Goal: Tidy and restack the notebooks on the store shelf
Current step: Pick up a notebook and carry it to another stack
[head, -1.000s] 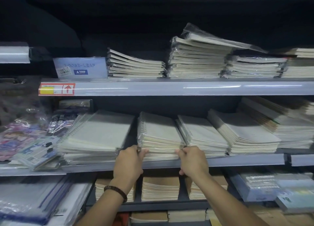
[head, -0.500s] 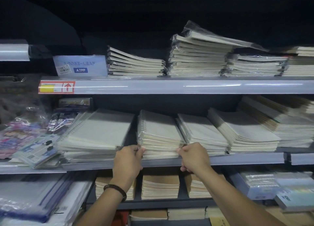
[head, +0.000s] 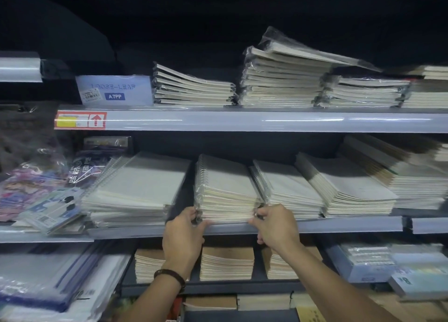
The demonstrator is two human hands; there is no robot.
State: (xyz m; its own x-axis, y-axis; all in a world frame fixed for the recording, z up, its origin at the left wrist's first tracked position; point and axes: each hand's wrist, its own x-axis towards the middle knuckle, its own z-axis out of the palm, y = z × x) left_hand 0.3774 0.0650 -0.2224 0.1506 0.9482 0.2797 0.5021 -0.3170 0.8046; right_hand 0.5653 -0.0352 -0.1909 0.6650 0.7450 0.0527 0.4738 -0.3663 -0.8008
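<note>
A stack of wrapped spiral notebooks (head: pixel 225 188) lies on the middle shelf (head: pixel 339 224), its front edge at the shelf lip. My left hand (head: pixel 184 234) grips the stack's front left corner, thumb under the edge. At the front right corner my right hand (head: pixel 276 227) holds the same stack, fingers curled on its side. A wider notebook stack (head: pixel 138 188) lies to the left, another (head: pixel 288 188) close on the right.
More notebook stacks (head: pixel 344 188) fill the middle shelf to the right and the upper shelf (head: pixel 283 79). Colourful wrapped items (head: pixel 36 195) lie at the far left. Brown-covered pads (head: pixel 226 261) sit on the lower shelf, boxes (head: pixel 368 261) at lower right.
Both hands have stayed at the stack's front corners, shifting slightly up and tightening on it; the stack looks much the same in place.
</note>
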